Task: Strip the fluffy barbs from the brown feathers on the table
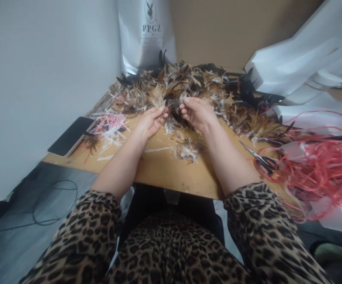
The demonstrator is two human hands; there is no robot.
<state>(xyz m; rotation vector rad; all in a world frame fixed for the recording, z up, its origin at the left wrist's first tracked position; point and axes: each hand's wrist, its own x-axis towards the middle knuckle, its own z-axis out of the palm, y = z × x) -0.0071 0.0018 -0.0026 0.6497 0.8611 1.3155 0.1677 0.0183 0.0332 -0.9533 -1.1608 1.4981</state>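
My left hand (153, 119) is closed in a pinch in front of the feather pile (185, 81). A tan feather tuft (157, 94) stands up from its fingertips. Opposite it, my right hand (199, 112) pinches a dark feather (175, 104) between thumb and forefinger. The two hands are a short way apart, and the feathers' lower ends are partly hidden by my fingers. On the table between my forearms lies a small loose clump of brown and white feathers (187, 152).
A phone (72, 136) and pink and white string scraps (110, 124) lie left on the table (171, 169). Scissors (259, 157) and a red string tangle (321, 173) are at right. Behind stand a printed white bag (147, 43) and white plastic sheeting (301, 59).
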